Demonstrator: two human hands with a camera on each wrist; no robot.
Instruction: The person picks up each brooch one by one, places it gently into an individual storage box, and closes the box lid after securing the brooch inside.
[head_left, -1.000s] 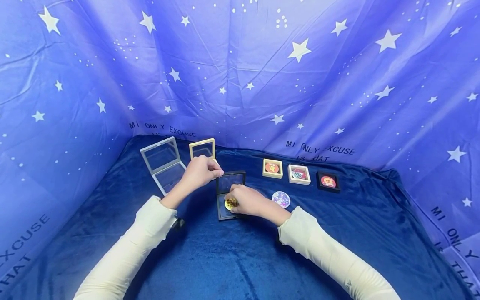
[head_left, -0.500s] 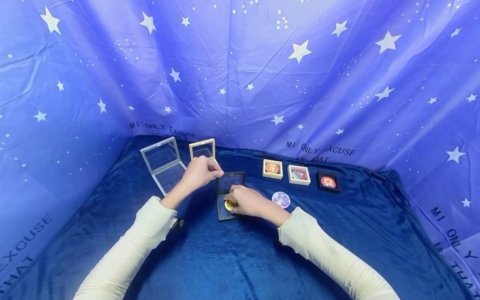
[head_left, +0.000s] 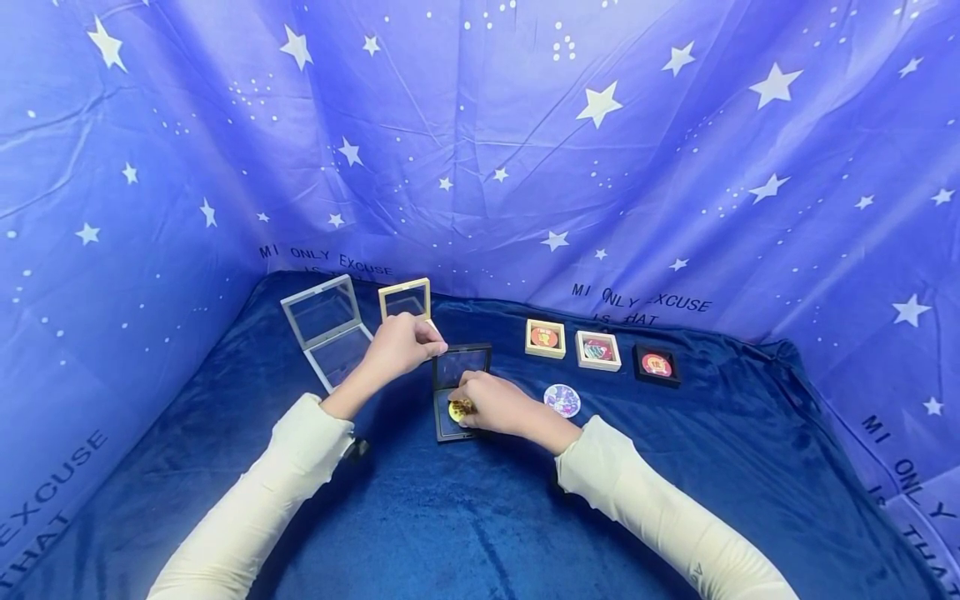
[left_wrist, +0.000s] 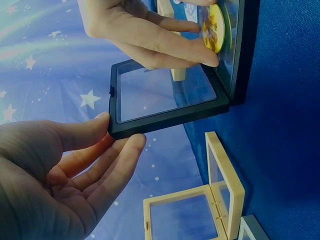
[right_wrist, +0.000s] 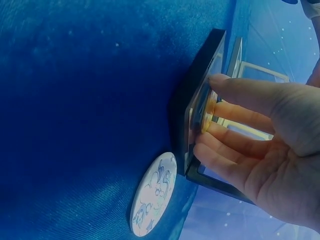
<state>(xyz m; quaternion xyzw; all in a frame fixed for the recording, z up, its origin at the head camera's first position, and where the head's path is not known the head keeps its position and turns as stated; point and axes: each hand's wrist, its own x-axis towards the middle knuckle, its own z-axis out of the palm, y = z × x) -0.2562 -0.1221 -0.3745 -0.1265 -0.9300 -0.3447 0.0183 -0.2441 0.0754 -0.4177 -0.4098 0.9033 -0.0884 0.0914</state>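
A black display frame (head_left: 452,437) with clear film stands hinged open on the blue cloth. My left hand (head_left: 401,343) pinches a corner of its raised lid (left_wrist: 172,119) between thumb and fingers. Over the frame's lower half, my right hand (head_left: 498,402) holds a round yellow badge (head_left: 457,412) by its edge. In the left wrist view the badge (left_wrist: 213,29) is right at the film, the fingertips around it. A white-and-purple round badge (head_left: 562,400) lies on the cloth beside my right wrist; the right wrist view shows this badge (right_wrist: 153,195) near the frame's edge.
Behind my left hand, a grey display frame (head_left: 306,341) and a smaller cream one (head_left: 405,286) stand open. At the back right sit three small boxes with round badges: a cream box (head_left: 545,351), a whitish box (head_left: 598,363) and a black box (head_left: 658,379). A starry curtain (head_left: 480,125) rises behind.
Both hands stay nearly where they were. The yellow badge has tilted slightly in my right hand, still over the lower half of the black frame.
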